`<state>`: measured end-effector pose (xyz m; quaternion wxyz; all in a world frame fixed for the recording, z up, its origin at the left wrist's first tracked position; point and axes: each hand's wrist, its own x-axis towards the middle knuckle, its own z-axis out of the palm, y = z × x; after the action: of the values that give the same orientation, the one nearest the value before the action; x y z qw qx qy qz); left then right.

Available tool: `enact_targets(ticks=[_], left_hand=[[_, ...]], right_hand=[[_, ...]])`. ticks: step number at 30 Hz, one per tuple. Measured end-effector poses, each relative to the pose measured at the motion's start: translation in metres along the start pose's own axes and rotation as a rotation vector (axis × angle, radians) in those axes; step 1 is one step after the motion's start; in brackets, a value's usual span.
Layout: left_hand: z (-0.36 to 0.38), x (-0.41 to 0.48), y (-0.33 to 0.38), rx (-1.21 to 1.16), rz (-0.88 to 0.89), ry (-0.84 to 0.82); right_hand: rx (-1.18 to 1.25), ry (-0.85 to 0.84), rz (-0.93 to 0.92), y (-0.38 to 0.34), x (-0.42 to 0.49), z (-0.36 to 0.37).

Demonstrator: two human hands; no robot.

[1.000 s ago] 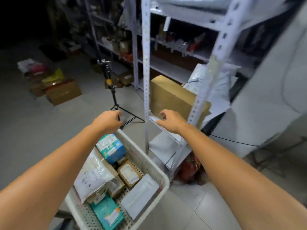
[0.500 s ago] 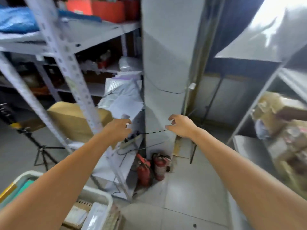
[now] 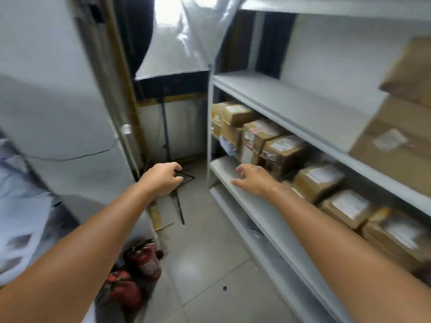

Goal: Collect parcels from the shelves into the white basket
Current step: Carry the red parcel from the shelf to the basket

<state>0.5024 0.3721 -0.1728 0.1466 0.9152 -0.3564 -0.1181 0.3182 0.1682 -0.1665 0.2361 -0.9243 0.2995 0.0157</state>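
**Hands at the right-hand rack, basket out of sight**

A strip of tiled floor runs between the white pillar on the left and the grey rack on the right. It is the only open lane. Two red fire extinguishers lie at its near left edge. The black legs of a stand spread across it further in.

The right hand is over the front edge of the middle shelf, at its bare left end. Its fingers are spread and relaxed and grip nothing; whether they touch the board cannot be told. The brown parcels sit in a row along the back of that shelf, the nearest just beyond the fingertips. The front strip of the board is free. The shelf above is bare up to a large carton at its right end.

The left hand hangs over the floor lane with fingers loosely curled, holding nothing.

Half a second ago the view faced the pillar, with the other rack on the left. A corner of the white basket showed at the lower left. The view has since swung right, so the basket is out of frame and the parcels are close.
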Motion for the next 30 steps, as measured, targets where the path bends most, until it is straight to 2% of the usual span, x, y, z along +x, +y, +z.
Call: enact_targets(ticks=[7, 14, 22, 30], left_hand=[[0.048, 0.024, 0.089, 0.038, 0.33, -0.16], [0.113, -0.01, 0.19, 0.097, 0.645, -0.307], [0.187, -0.083, 0.29, 0.149, 0.813, -0.452], [0.256, -0.131, 0.376, 0.093, 0.889, -0.479]], right_hand=[[0.127, 0.14, 0.366, 0.075, -0.088, 0.001], [0.188, 0.28, 0.677, 0.144, -0.209, 0.01], [0.267, 0.382, 0.873, 0.226, -0.328, 0.024], [0.296, 0.439, 0.985, 0.296, -0.376, 0.032]])
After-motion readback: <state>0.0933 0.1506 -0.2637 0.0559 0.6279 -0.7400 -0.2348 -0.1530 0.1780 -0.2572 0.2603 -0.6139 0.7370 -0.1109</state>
